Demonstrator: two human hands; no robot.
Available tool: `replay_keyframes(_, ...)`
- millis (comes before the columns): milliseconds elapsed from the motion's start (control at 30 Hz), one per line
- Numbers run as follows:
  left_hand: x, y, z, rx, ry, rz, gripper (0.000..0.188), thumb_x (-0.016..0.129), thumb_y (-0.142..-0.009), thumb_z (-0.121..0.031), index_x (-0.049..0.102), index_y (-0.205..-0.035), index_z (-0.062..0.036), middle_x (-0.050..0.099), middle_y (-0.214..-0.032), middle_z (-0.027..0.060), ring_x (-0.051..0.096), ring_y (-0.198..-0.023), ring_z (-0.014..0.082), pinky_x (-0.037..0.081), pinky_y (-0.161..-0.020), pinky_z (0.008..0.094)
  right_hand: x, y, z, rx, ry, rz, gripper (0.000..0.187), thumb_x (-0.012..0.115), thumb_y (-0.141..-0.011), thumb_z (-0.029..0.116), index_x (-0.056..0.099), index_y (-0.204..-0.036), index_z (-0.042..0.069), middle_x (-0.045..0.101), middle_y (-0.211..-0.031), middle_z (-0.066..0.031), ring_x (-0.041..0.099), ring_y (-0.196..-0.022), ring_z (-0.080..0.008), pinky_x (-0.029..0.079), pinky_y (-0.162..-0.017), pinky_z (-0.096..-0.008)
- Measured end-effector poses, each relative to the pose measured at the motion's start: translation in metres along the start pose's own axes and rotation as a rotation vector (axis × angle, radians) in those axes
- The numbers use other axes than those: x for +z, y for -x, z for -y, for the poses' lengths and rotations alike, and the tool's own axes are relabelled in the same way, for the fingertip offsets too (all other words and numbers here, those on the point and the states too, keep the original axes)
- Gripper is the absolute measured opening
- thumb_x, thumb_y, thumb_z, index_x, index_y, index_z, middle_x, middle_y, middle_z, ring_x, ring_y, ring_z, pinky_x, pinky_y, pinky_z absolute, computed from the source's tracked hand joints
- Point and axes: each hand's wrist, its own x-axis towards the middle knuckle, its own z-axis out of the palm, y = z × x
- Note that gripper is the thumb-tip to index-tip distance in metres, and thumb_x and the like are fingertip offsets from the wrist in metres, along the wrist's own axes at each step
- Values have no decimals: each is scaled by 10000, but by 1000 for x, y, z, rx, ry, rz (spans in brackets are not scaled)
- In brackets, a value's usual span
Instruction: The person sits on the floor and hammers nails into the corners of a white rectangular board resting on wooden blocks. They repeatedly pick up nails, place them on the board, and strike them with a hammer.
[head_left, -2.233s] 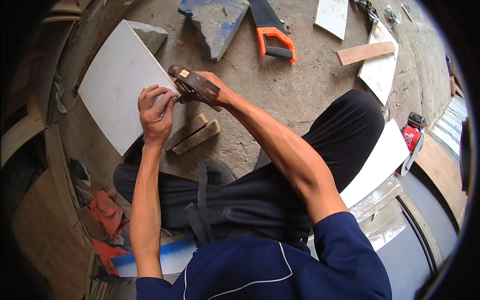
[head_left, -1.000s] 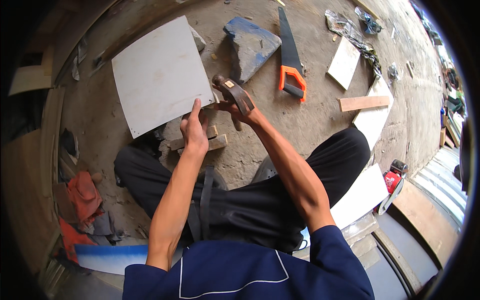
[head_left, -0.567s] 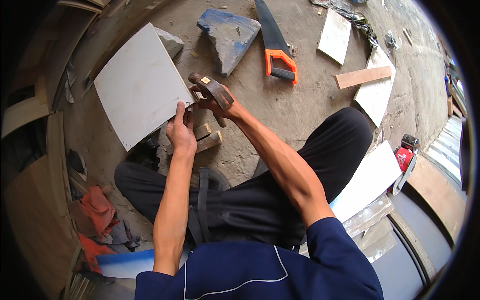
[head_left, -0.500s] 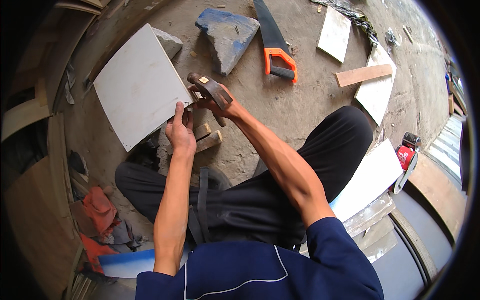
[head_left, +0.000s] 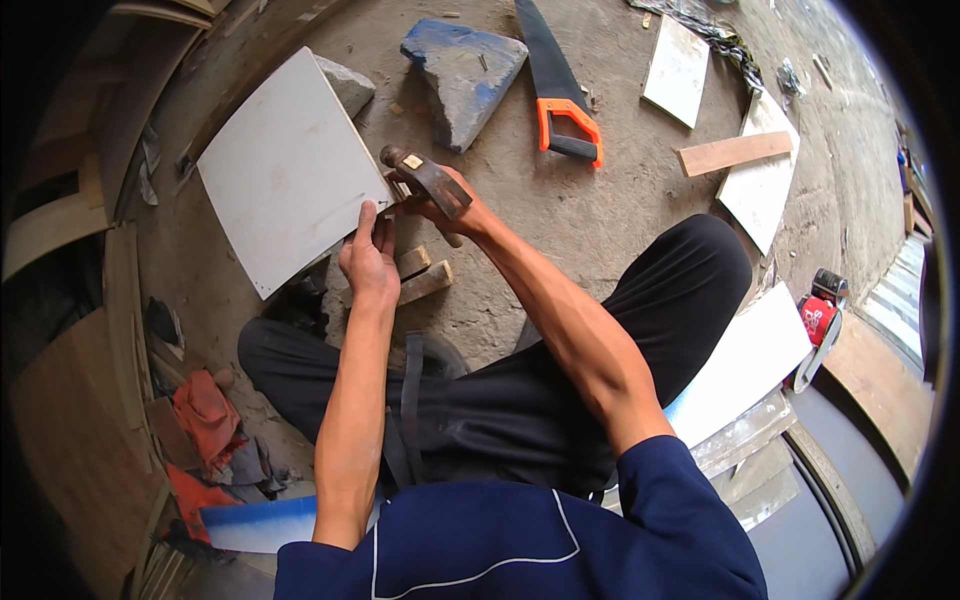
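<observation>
A white board (head_left: pixel 285 170) is held out at the left, its near right corner between the thumb and fingers of my left hand (head_left: pixel 369 260). The thumb lies on the board's face, and the other fingers are partly hidden beneath the edge. Close to that thumb, a small dark nail (head_left: pixel 383 204) shows at the corner. My right hand (head_left: pixel 455 208) is closed around a claw hammer (head_left: pixel 432 182) right beside this corner. The hammer's dark metal head lies over my knuckles, and most of its handle is hidden.
Beyond the hands lie a blue-stained stone (head_left: pixel 465 80) and a handsaw (head_left: pixel 572 130) with an orange handle. Short wood blocks (head_left: pixel 425 282) sit below the board. To the right are white offcuts (head_left: pixel 677 70), a wooden strip (head_left: pixel 733 153) and a red power tool (head_left: pixel 820 320).
The whole scene sits slightly farther right in the picture. My hands, the board and the hammer keep nearly the same places relative to each other.
</observation>
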Motion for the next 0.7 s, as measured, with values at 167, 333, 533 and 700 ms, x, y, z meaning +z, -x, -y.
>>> replay_keyframes(167,0,0,0,-5,0,2,274,781,-877,-180,648,-1099,-90,656,-1107,3,616,-1016,141,488,-950,328,-1,0,3,10,54,7,447,818,-802,242,652,-1175,60,687,-1019,-133,667,-915,-274,521,-800,-393)
replay_keyframes(333,1,2,4,-7,19,-18,249,782,-875,-170,656,-1079,-101,663,-1107,-1,617,-1030,128,502,-937,310,-26,-1,30,96,259,29,393,803,-818,242,641,-1114,39,690,-992,-138,673,-906,-277,519,-787,-406)
replay_keyframes(533,-3,-1,5,25,52,-3,293,782,-877,-187,633,-1110,-88,658,-1121,7,630,-1041,142,529,-941,313,-49,-5,109,379,132,-57,258,716,-889,227,624,-1001,14,733,-839,-92,689,-655,-179,545,-569,-310)
replay_keyframes(700,-2,4,8,3,-16,-30,241,758,-904,-226,673,-1071,-74,661,-1129,-13,605,-1040,97,484,-940,264,-40,1,67,129,213,-20,382,774,-817,182,615,-1128,28,734,-1023,-128,710,-899,-280,558,-762,-382)
